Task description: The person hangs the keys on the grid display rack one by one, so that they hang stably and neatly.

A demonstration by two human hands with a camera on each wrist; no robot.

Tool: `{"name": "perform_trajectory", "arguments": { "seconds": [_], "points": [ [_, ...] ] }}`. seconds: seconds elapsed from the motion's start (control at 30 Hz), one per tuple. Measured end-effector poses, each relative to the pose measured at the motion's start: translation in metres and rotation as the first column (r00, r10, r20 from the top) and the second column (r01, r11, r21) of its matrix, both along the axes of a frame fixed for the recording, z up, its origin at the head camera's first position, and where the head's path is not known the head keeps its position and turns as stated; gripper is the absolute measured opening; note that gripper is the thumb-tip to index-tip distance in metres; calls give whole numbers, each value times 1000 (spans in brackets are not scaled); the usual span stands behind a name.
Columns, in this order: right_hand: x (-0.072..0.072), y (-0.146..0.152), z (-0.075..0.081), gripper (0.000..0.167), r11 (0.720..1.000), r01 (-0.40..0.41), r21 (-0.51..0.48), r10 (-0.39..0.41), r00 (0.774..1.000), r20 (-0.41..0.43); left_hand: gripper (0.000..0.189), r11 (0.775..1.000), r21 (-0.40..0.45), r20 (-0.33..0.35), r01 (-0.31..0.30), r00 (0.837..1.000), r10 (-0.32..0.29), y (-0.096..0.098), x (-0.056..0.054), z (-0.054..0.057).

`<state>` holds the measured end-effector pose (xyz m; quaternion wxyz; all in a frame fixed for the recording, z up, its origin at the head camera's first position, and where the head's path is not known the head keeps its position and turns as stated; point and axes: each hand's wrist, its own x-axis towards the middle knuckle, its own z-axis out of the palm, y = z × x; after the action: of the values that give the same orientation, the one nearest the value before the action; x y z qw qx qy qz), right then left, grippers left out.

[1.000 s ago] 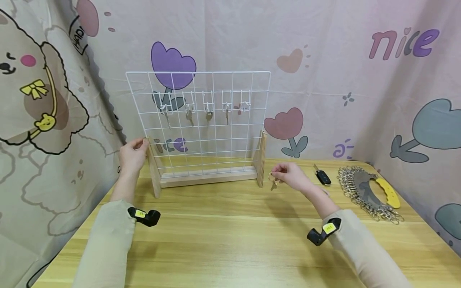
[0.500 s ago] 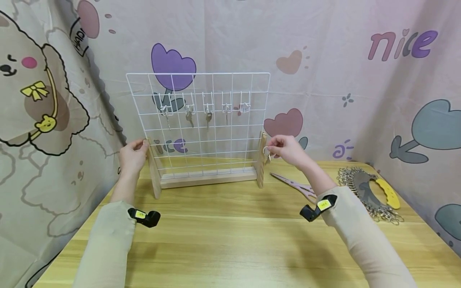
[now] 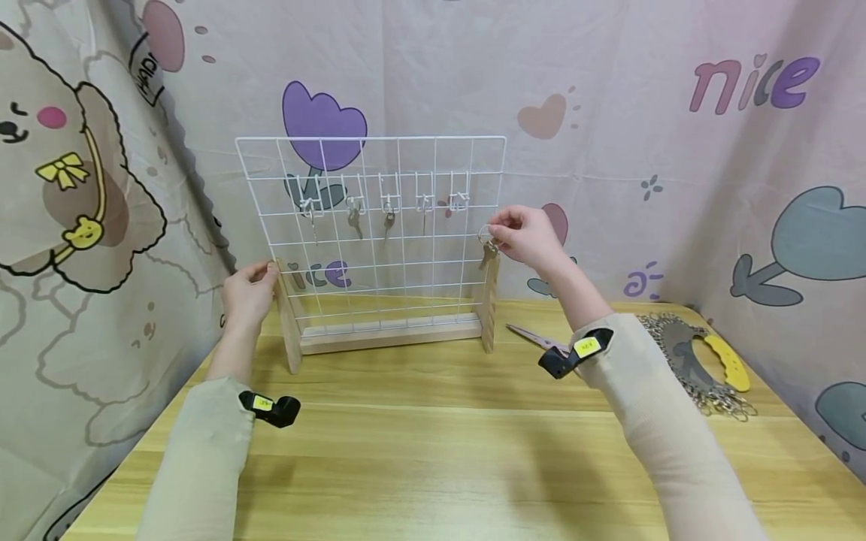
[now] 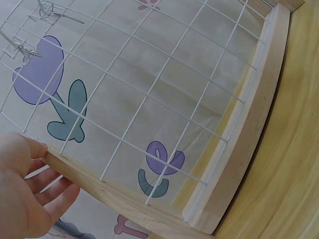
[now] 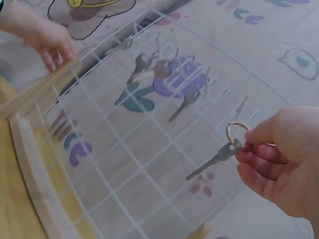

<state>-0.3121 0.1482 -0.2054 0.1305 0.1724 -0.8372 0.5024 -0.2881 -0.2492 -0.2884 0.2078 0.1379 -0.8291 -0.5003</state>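
A white wire grid rack [image 3: 372,138] stands on the table between two wooden posts. My left hand [image 3: 249,293] grips the top of the left post [image 3: 289,330]; the left wrist view shows the thumb on its upper edge and fingers behind. Between thumb and fingertips, my right hand [image 3: 524,234] pinches a gold-coloured key ring [image 5: 229,130]. A metal key [image 5: 214,162] dangles from that ring, in front of the grid's right side. Several keys [image 3: 355,220] hang from white hooks in a row on the grid. On the rightmost hook [image 3: 459,200] no key shows.
Pink scissors [image 3: 534,335] lie right of the rack, partly behind my right forearm. Farther right lies a grey curved piece with a yellow handle [image 3: 729,362] and many small metal rings. A printed curtain [image 3: 609,150] hangs close behind the wooden table [image 3: 406,451].
My right hand has lifted the key from near the tabletop, up and left to the grid's right edge. The forearm now covers the black car key. My left hand stays on the post.
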Motion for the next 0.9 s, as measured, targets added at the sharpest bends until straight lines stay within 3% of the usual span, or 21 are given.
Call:
{"name": "perform_trajectory", "arguments": {
  "seconds": [0.4,0.7,0.9],
  "points": [
    [-6,-25,27,14,991,23,-128,-34,996,-87,45,1000,-9,-7,-5,1000,5,0,-1,-2],
    [-14,-41,21,10,962,28,-271,-42,998,-46,44,1000,-10,-12,-4,1000,4,-1,-1,-4],
    [-17,-41,16,12,960,39,-276,-54,997,-48,44,1000,-7,-19,-3,1000,3,-1,-1,-3]
  ]
}}
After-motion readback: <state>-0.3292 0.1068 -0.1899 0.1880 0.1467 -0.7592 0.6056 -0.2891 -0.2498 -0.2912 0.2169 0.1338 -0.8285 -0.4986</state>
